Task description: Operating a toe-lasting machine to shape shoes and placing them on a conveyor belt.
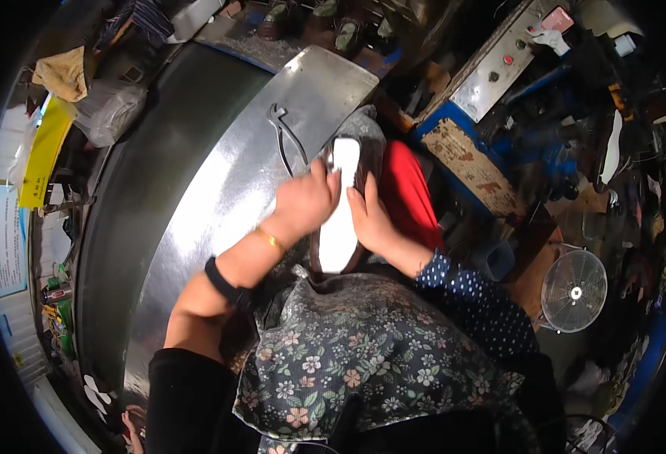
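In my lap, a dark shoe lies with its long white sole-shaped face turned up. My left hand is closed over the left side of that face, fingers bent near its far half. Whatever those fingers pinch, if anything, is hidden. Along the right edge my right hand grips the shoe, thumb lying on the white face. Metal pincers rest beyond my left hand, on the shiny metal sheet.
A dark green conveyor-like belt runs left of the metal sheet. Red cloth hangs right of the shoe. A control panel with buttons stands at far right, above a round fan. Several shoes sit at the far edge.
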Available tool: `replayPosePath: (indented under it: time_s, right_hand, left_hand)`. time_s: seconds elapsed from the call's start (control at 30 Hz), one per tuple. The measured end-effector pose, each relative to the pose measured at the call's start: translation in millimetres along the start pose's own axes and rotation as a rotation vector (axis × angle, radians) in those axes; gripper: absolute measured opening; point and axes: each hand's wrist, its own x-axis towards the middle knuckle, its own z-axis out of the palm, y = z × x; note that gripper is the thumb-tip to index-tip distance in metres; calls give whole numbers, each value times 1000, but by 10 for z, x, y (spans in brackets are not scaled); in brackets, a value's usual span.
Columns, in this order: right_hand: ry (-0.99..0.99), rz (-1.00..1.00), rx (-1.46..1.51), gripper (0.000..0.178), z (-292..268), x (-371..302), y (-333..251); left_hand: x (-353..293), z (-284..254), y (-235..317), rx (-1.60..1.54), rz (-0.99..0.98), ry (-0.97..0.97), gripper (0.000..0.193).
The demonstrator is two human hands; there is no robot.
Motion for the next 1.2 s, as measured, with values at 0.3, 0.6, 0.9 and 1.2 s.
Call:
replayPosePath:
  time_s: [0.3,0.6,0.9,1.2]
  right_hand:
    - [20,-110,242,65,-190,75,-118]
    - [237,-398,-544,25,-3091,775,-984]
    - [1118,224,-1126,78,-4949,38,-909]
    - [1221,-282,-1163,75,-4944,109,-681]
  left_hand:
    - [-868,276,89,-1519,-315,-170,62]
    - [-984,-215,-886,-161,-357,279,85]
    - [-1312,204,-1132,23,-249,151,72]
    - [-385,-207,125,-625,261,-32,36]
